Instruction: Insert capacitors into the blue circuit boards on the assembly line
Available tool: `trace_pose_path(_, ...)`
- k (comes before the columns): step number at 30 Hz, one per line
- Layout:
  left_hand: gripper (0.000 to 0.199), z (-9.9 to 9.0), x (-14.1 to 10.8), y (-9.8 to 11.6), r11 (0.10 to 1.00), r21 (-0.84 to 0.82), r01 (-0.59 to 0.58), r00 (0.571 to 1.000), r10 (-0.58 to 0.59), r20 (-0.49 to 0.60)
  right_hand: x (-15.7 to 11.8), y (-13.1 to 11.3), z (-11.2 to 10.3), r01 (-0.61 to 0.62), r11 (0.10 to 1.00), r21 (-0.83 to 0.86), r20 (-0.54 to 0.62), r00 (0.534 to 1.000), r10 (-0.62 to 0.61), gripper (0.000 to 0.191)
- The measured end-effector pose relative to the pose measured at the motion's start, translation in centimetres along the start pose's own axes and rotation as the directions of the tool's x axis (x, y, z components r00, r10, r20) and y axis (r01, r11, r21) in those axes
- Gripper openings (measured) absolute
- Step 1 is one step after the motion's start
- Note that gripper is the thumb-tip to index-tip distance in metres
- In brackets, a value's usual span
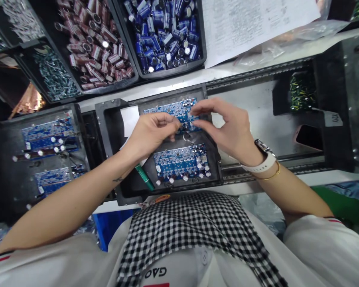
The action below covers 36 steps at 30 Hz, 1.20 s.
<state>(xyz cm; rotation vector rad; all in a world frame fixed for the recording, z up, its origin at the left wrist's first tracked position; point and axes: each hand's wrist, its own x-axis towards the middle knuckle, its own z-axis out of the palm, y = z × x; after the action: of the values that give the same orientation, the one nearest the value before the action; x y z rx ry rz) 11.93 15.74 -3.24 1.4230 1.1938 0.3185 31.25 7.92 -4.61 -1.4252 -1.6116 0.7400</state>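
Observation:
Two blue circuit boards lie in a black tray [107, 131] before me. Over the upper circuit board [167, 107], my left hand [158, 129] is closed in a pinch at its lower edge; whatever sits between those fingertips is too small to make out. From the other side my right hand [224, 123] reaches over the same board's right end, thumb and forefinger apart with a gap between them. The lower circuit board [181, 161] carries several round capacitors along its near edge and right end. Beside it rests a green marker pen [144, 177].
Bins of brown capacitors [97, 52], blue capacitors [164, 36] and small leaded parts [55, 73] stand at the back. Another tray [6, 159] with boards is at left. Right of my tray are a rail [257, 75], a small parts box [302, 91] and a phone [309, 137].

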Motion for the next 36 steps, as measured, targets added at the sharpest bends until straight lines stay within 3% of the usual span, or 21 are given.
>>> trace_pose_path(4,0.01,0.3,3.4,-0.2,0.994,0.112,0.014,0.99,0.001,-0.138,0.4,2.2,-0.7,-0.004,0.999,-0.038,-0.094,0.996,0.0,0.02)
trace_pose_path(10,0.012,1.7,6.9,0.5,0.959,0.202,0.201,0.963,-0.155,-0.22,0.2,5.3,-0.5,-0.02,0.999,-0.031,-0.181,0.983,0.014,0.02)
trace_pose_path(15,0.013,2.3,7.3,0.5,0.943,0.191,0.273,0.94,-0.22,-0.261,0.1,6.0,-0.4,-0.015,1.0,-0.007,-0.165,0.986,0.013,0.02)
trace_pose_path(28,0.011,3.0,8.5,-1.1,0.967,0.147,0.206,0.933,-0.149,-0.327,0.0,6.0,-0.5,0.013,0.999,0.034,-0.108,0.994,-0.009,0.019)
trace_pose_path(36,0.014,3.7,7.5,0.1,0.947,0.186,0.261,0.913,-0.18,-0.366,-0.1,5.9,-0.4,0.026,0.998,0.065,-0.078,0.997,-0.021,0.018)
